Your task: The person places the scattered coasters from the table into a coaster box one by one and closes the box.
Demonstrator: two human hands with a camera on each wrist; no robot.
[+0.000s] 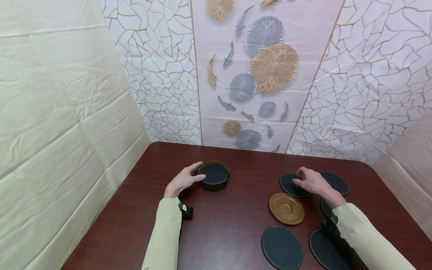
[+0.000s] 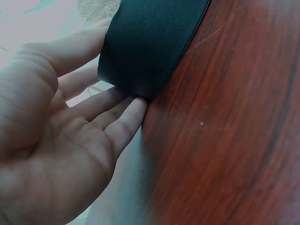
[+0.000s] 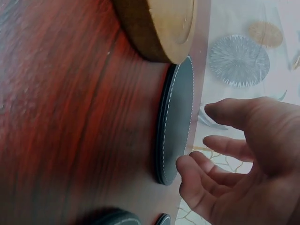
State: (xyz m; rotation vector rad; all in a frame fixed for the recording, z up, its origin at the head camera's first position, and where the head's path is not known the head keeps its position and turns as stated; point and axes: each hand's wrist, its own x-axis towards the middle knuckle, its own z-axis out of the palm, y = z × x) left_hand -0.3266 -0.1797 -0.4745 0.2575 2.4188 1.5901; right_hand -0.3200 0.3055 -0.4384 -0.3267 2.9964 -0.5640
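Note:
A round black holder [image 1: 214, 175] with a dark coaster inside stands at the table's left centre. My left hand [image 1: 194, 174] rests against its left side, thumb by the far rim. In the left wrist view the nearly straight fingers [image 2: 119, 119] touch the holder's wall [image 2: 150, 42]. My right hand [image 1: 303, 179] lies over a black round coaster [image 1: 289, 186], with fingers loosely bent. The right wrist view shows the fingertips [image 3: 187, 168] at that stitched coaster [image 3: 178, 117], gripping nothing. A round wooden disc [image 1: 286, 208] [image 3: 159, 28] lies just in front of it.
Several more black coasters lie on the dark red table [image 1: 229, 225]: one behind my right hand [image 1: 337, 182], one partly under my right forearm [image 1: 324, 207], two near the front edge [image 1: 281, 247] [image 1: 324, 245]. Patterned sheets wall in the table's back and sides.

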